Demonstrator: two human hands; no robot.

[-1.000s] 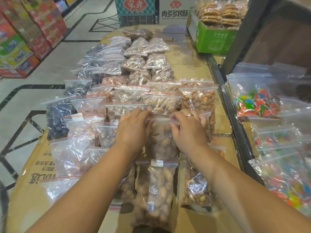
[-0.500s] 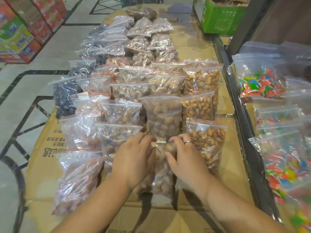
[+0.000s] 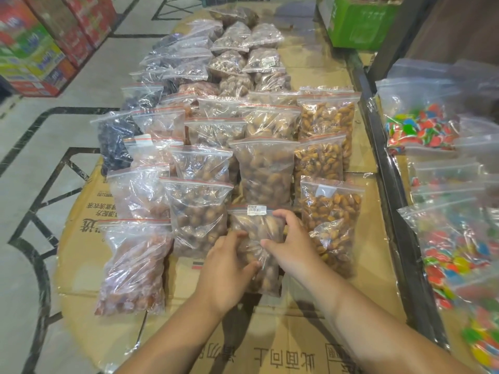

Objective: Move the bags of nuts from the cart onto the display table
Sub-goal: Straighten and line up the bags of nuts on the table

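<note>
A clear zip bag of brown nuts (image 3: 255, 230) with a white label lies at the near end of the middle row on the cardboard-covered display table (image 3: 89, 201). My left hand (image 3: 229, 268) grips its lower left side with curled fingers. My right hand (image 3: 290, 238) holds its right edge, thumb across the front. Several other bags of nuts (image 3: 266, 168) and dried fruit lie in overlapping rows beyond it. No cart is in view.
Bags of coloured candy (image 3: 421, 130) fill a shelf to the right behind a black metal rail (image 3: 383, 163). A green box (image 3: 359, 20) stands at the table's far right. Stacked red cartons (image 3: 40, 41) line the floor at the left.
Both hands came back from a bag farther up the row to the nearest bag. They now hold that bag lower down and its label faces up.
</note>
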